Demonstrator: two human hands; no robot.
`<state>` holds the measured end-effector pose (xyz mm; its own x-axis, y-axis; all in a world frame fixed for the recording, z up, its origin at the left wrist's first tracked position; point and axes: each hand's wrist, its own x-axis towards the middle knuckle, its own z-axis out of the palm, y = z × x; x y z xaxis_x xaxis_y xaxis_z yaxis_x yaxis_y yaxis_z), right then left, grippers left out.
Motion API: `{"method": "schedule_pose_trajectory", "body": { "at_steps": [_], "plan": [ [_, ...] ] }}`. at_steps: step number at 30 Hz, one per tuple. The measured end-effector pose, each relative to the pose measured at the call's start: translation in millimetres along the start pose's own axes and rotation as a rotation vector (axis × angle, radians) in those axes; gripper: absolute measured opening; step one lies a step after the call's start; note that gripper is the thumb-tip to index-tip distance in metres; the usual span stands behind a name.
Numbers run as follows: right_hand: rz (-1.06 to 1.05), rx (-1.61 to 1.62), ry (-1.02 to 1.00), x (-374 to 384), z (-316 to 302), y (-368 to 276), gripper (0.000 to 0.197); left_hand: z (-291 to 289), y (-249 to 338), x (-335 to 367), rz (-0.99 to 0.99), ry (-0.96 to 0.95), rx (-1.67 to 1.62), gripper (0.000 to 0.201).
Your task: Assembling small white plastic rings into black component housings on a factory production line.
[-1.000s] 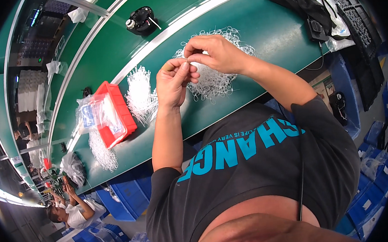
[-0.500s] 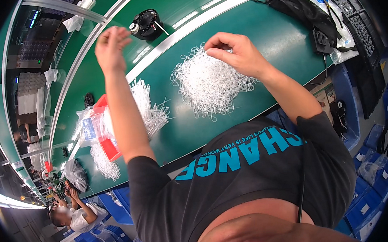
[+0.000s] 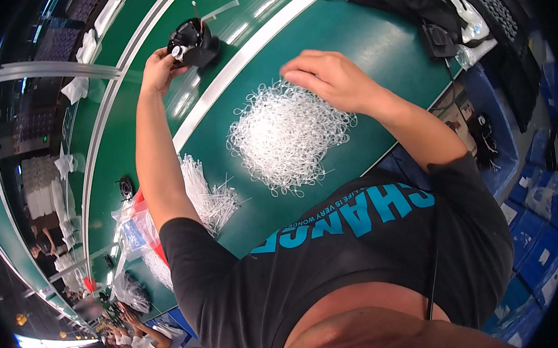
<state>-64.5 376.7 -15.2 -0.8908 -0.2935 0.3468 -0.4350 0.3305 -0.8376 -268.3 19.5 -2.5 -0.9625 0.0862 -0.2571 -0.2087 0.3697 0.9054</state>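
My left hand (image 3: 165, 71) is at the far side, its fingers closed on the near edge of a black round housing (image 3: 193, 41). That part has a white knob-like piece on the hand's side, and a thin white strip sticks out beyond it. Above the back edge of a large pile of white looped cable ties (image 3: 283, 138) hovers my right hand (image 3: 330, 76). Its fingers are curled together, and their tips hide whatever may be between them. Straight white cable ties (image 3: 206, 198) lie in a bundle beside my left forearm.
A pale metal rail (image 3: 212, 94) divides the green worktop from the green strip behind. A red tray (image 3: 158, 247) with plastic bags sits left of my arm. Black mesh bag (image 3: 396, 1) and black box (image 3: 438, 39) lie at right. Another person (image 3: 152, 344) works at lower left.
My left hand has come down onto the black housing and closed on its edge. My right hand stays over the pile, fingers still together. The whole view has shifted slightly.
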Motion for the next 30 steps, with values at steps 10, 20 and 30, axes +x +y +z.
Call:
{"method": "schedule_pose_trajectory", "body": {
  "at_steps": [10,20,30],
  "plan": [
    [0.148,-0.01,0.408,46.5,-38.7,60.2,0.036,187.8,42.3,-64.4,0.206,-0.2,-0.164,0.031],
    [0.157,0.113,0.404,12.8,-95.7,94.9,0.026,265.0,44.1,-86.4,0.19,-0.366,-0.029,0.031],
    [0.166,-0.035,0.107,15.8,-109.5,76.8,0.026,243.8,79.5,-67.8,0.434,-0.231,-0.038,0.016]
  ]
}}
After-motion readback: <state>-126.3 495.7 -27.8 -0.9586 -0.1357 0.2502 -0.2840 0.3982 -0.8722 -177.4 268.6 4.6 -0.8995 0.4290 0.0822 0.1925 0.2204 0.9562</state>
